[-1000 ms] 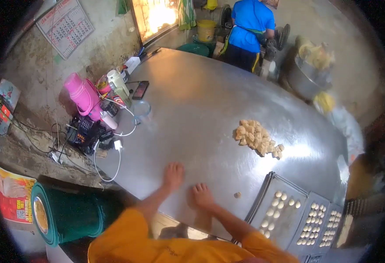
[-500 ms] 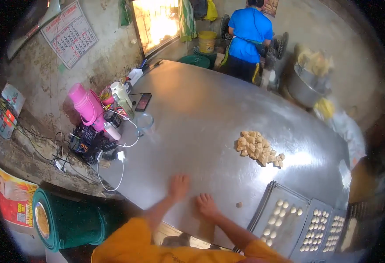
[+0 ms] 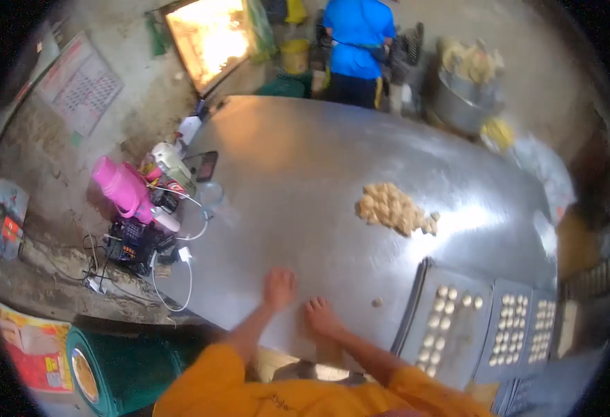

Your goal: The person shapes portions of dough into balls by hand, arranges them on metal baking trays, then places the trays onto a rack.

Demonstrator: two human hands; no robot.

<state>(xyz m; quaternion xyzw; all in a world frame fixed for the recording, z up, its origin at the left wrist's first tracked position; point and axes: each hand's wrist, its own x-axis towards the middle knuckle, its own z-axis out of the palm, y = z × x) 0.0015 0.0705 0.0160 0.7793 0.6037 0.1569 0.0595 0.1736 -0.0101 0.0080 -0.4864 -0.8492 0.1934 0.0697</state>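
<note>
On the steel table [image 3: 312, 160], my left hand [image 3: 278, 288] rests palm down with its fingers extended, slightly blurred. Just right of it, my right hand [image 3: 319, 315] lies lower, also palm down, fingers extended. Whatever may be under either palm is hidden. A small lone dough piece [image 3: 378, 302] sits right of my right hand. Farther up is a heap of cut dough pieces [image 3: 386, 206]. At the right front, metal trays hold rows of small pale dough balls: a large tray [image 3: 458, 333] and narrower ones [image 3: 506, 326] beside it.
Along the left edge stand a pink flask [image 3: 121, 186], a tangle of electronics and cables [image 3: 131, 243] and a phone [image 3: 205, 167]. A green bin [image 3: 124, 361] is at lower left. Beyond the table, a person in blue [image 3: 357, 48] stands near a metal pot [image 3: 461, 104].
The whole view has shifted and tilted slightly, with some blur. My hands have moved little on the table. The person in blue keeps their back turned at the far side.
</note>
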